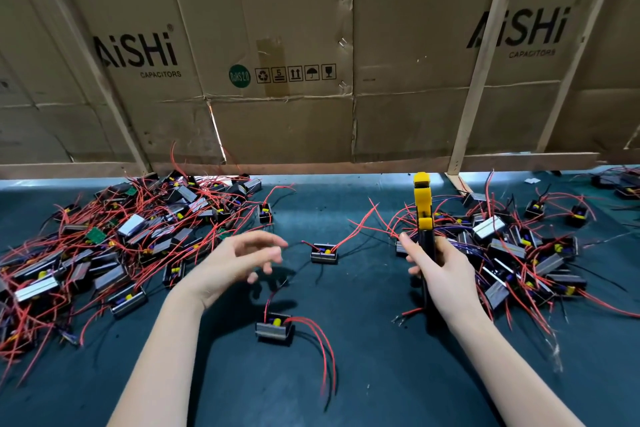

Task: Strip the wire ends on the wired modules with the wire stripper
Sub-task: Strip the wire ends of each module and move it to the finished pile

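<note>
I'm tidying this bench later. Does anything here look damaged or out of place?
Yes. The brown cardboard backing is torn along a slanted seam above the left heap of black wired modules. On the dark green mat, two modules lie alone: one mid-table, one nearer.

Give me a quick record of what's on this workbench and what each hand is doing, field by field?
left hand: left hand open, fingers spread, holding nothing, above the mat
right hand: right hand grips the wire stripper, held upright
left pile: heap of modules with red wires
right pile: second heap behind the right hand
loose modules: one between the hands, one nearer the person
surface: dark mat
backdrop: cardboard boxes
</note>
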{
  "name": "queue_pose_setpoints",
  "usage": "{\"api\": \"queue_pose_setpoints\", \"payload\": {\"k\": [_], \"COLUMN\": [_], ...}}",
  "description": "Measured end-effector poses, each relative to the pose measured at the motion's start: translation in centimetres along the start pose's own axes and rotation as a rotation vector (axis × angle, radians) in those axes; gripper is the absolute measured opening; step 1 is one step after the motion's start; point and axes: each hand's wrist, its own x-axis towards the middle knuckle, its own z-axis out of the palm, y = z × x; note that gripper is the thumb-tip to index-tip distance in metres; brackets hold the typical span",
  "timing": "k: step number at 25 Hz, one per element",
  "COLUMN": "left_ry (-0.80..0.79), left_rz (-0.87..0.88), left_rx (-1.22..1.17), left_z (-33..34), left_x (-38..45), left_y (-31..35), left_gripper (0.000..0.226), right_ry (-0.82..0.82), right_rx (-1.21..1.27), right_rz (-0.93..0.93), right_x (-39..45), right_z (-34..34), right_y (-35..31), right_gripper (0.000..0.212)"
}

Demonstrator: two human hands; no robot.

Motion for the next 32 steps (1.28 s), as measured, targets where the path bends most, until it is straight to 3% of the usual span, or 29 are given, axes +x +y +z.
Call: {"api": "queue_pose_setpoints", "payload": {"k": [4,7,11,18,24,32], "left_ry": [-0.255,-0.355,-0.425,-0.256,-0.07,0.008], "left_rz": [-0.082,-0.155,-0.204,-0.071,-0.128,0.057], "left_rx": [0.313,0.42,0.379,0.109,-0.129,-0.12], "left_z": [1.0,0.6,0.6,3.8,6.4,7.5], "left_x": [0.2,0.0,-0.3,0.6,1.1,1.5], "left_y": [-0.5,-0.5,-0.4,-0.7,-1.0,-1.6], "left_gripper": [0.041,0.035,0.023,0.012,0.015,0.016], "right_ry": [0.009,0.002,-0.005,0.055,0.173,0.198], "right_rx": [-0.044,-0.023,-0.035,-0.311,-0.928,-1.022], "right_rz": [-0.005,-0.01,-0.036,-0.162,-0.519,-0.541], "right_x": [0.1,0.1,0.1,-0.3,-0.8,-0.6], "right_z": [0.0,0.0,0.1,0.2,0.5,0.5], "right_y": [0.3,0.4,0.4,0.1,0.8,1.0], "right_gripper": [0.055,0.06,0.055,0.042,0.049,0.05]}}
